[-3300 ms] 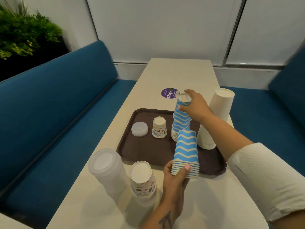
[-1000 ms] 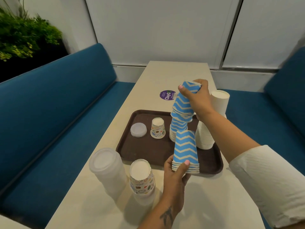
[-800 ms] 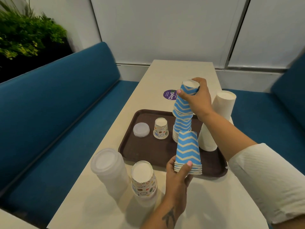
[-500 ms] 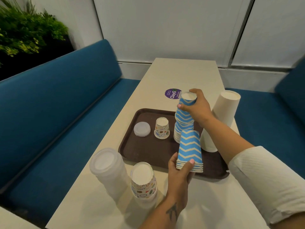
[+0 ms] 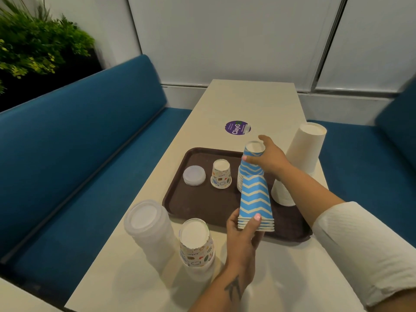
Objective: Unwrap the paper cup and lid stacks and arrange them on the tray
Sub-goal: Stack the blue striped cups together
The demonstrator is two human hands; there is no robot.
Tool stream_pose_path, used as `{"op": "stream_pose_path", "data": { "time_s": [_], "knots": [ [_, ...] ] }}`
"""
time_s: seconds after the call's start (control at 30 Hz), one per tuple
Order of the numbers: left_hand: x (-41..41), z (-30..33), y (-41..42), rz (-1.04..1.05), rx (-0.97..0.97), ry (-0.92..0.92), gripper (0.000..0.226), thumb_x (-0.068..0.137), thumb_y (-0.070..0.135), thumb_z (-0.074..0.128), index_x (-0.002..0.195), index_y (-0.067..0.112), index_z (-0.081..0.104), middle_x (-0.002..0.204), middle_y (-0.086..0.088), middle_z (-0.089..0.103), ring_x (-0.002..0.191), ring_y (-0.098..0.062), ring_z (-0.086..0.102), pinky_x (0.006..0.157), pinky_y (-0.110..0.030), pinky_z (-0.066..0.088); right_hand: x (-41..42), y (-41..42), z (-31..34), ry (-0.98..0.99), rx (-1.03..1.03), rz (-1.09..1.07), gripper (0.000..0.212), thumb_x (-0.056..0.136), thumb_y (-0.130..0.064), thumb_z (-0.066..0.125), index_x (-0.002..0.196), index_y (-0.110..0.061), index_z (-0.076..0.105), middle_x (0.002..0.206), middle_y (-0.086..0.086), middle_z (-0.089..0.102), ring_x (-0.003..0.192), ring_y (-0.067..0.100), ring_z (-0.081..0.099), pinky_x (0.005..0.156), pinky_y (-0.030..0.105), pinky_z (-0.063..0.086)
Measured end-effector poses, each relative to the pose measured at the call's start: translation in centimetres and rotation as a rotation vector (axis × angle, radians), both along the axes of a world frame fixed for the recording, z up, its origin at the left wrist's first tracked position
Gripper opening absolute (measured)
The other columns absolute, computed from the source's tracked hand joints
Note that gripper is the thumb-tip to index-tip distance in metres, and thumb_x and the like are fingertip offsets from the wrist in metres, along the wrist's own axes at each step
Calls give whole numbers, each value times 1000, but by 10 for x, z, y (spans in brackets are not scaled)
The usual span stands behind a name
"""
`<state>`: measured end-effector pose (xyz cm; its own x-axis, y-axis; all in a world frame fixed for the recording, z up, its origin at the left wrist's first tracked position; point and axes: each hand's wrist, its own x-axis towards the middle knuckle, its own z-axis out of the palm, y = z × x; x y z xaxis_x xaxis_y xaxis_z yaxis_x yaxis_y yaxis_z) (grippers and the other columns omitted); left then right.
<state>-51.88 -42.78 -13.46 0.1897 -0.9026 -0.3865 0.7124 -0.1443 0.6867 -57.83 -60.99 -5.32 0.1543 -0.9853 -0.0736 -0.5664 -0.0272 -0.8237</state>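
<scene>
Cream table carried a round purple "ClayG" sticker beyond the brown plastic tray. Left hand gripped a short stack of blue-and-white zigzag paper cups. Right hand clasped the taller zigzag cup stack on the tray.

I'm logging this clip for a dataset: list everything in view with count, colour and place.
tray: 1, brown, mid-table
lid: 1, translucent white, tray's left
patterned cup: 1, multicoloured print, upside down on tray beside lid
far chevron stack: 1, blue-white, on tray
near chevron stack: 1, blue-white, over tray's near edge
white cup stack: 1, white, tray's right edge
lid stack: 1, translucent, table near left
patterned stack: 1, printed, beside lid stack
sticker: 1, purple, table beyond tray
table: 1, cream
benches: 2, blue, either side
plant: 1, green, upper left
left hand: holds near chevron stack
right hand: grips far chevron stack's top
</scene>
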Motion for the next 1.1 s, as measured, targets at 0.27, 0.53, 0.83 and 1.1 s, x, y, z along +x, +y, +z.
{"op": "stream_pose_path", "data": {
  "time_s": [0.27,0.53,0.83,1.1],
  "knots": [
    [1,14,0,50,-61,114,70,67,23,73,130,11,46,121,-14,65,93,-19,69,79,-30,57,-2,42,39,-60,-335,-35,38,89,-43,63,118,-20,56,118,-1,63,108,13,58,83,22,41],
    [4,28,-1,-26,-95,40,68,75,33,77,133,17,47,120,-7,67,100,-19,67,84,-37,54,-22,68,45,-31,160,141,52,71,-45,80,109,-16,59,107,6,67,93,23,68,76,39,59],
    [-3,30,6,5,-131,80,102,43,37,94,132,15,48,127,-8,63,106,-19,65,84,-28,53,-27,80,50,-138,217,82,48,77,-35,78,113,-12,56,105,6,68,82,17,68,57,28,57],
    [-1,27,15,21,-94,102,79,66,20,84,134,10,45,132,-13,58,102,-20,65,90,-30,53,-25,79,60,-198,187,12,43,77,-35,77,109,-14,55,96,3,66,75,13,66,48,23,53]
  ]
}}
